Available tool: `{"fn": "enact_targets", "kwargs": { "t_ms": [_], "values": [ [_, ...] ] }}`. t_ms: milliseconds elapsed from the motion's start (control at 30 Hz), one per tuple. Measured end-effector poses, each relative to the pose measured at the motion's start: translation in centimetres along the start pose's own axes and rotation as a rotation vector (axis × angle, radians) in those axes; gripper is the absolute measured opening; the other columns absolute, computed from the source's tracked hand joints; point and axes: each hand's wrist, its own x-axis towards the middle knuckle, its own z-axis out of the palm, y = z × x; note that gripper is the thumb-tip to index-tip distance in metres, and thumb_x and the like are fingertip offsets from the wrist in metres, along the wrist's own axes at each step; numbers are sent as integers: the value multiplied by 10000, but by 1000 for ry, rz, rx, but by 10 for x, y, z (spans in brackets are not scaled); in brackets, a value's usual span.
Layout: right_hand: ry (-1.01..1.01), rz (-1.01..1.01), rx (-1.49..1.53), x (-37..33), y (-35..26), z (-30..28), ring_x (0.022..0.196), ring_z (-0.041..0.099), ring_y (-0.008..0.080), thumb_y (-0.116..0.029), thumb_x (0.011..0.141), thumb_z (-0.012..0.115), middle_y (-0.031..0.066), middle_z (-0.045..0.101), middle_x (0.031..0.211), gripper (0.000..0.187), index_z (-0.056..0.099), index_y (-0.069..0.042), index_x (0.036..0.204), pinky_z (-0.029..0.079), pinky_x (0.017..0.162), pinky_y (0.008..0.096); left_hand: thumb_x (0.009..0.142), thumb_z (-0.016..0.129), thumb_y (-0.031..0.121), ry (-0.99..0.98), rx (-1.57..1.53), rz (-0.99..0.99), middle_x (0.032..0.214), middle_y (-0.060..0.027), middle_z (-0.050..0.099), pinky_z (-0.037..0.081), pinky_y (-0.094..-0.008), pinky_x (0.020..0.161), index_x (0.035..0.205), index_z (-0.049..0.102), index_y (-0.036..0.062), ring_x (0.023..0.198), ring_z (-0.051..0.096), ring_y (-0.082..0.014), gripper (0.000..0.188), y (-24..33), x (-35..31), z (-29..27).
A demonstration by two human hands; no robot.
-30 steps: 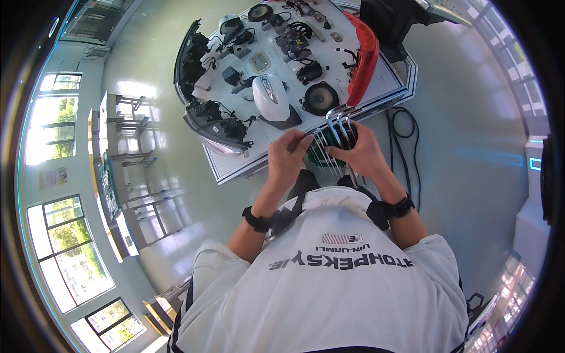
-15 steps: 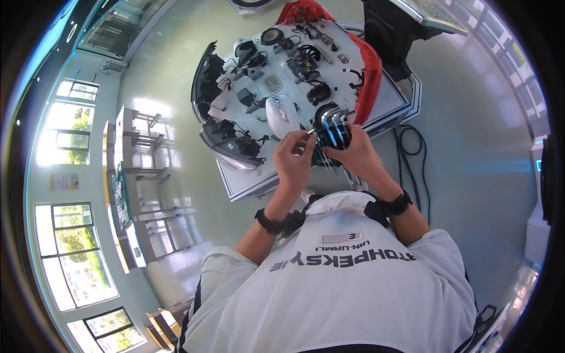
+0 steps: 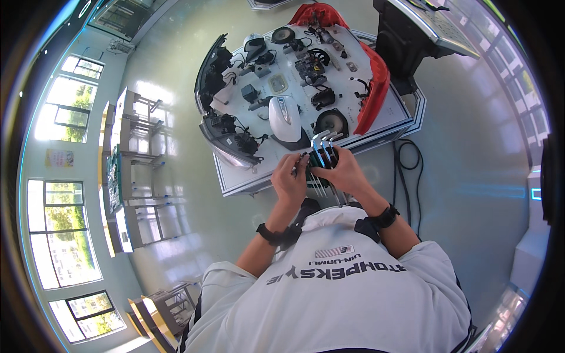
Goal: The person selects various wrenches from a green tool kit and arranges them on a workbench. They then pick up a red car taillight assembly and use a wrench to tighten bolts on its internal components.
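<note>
A set of L-shaped hex keys (image 3: pixel 325 147) in a dark holder is held above the table's near edge, with bent silver ends at the top and long shafts pointing down toward me. My right hand (image 3: pixel 348 175) wraps around the holder from the right. My left hand (image 3: pixel 288 179) is closed in a pinch at the set's left side, fingertips against the smaller keys; exactly which part they grip is hidden. Just beyond the hands lie a white side mirror (image 3: pixel 283 120) and a round black speaker (image 3: pixel 332 123).
Car parts cover the white table (image 3: pixel 240 178): a headlight (image 3: pixel 231 141) at near left, a red tail light (image 3: pixel 372 88) on the right, several black connectors and modules between. A black stand (image 3: pixel 406 53) rises at far right. Looped cable (image 3: pixel 410 154) lies on the floor.
Both hands and the hex key set have come lower in the picture, nearer my body. The speaker behind them is now largely uncovered. Both hands keep hold.
</note>
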Motion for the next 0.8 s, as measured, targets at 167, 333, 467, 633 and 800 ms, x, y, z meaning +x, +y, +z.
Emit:
{"fn": "enact_targets", "kwargs": {
  "t_ms": [167,333,467,633,800],
  "values": [
    [-64,117,-42,1,15,3,617,537,80,-208,648,788,30,594,692,364,598,10,870,462,587,247,787,668,62,63,19,-19,741,-109,600,424,-284,543,828,630,-17,597,561,-197,97,-7,-15,5],
    [-63,136,-32,2,17,14,585,551,85,-215,642,789,29,603,689,340,606,7,824,460,549,250,789,666,82,110,133,-37,747,-108,602,442,-300,564,814,628,-6,601,573,-237,99,-16,-24,5],
    [-64,199,16,7,23,19,548,547,95,-214,646,786,30,597,663,327,619,10,815,444,509,252,793,660,83,75,112,-66,755,-107,612,449,-303,576,815,630,-3,621,591,-253,94,-24,-19,4],
    [-167,346,14,7,30,23,593,568,87,-203,681,800,15,607,730,326,614,-1,857,477,543,246,821,637,83,123,122,-85,763,-108,624,452,-295,584,811,626,-13,625,598,-250,97,-40,-31,7],
    [-244,490,291,17,60,34,666,581,80,-170,707,790,6,617,796,297,615,-32,903,482,610,235,875,591,85,185,97,-106,769,-94,635,449,-271,572,862,622,-3,613,588,-183,95,-50,-29,-4]
  ]
}}
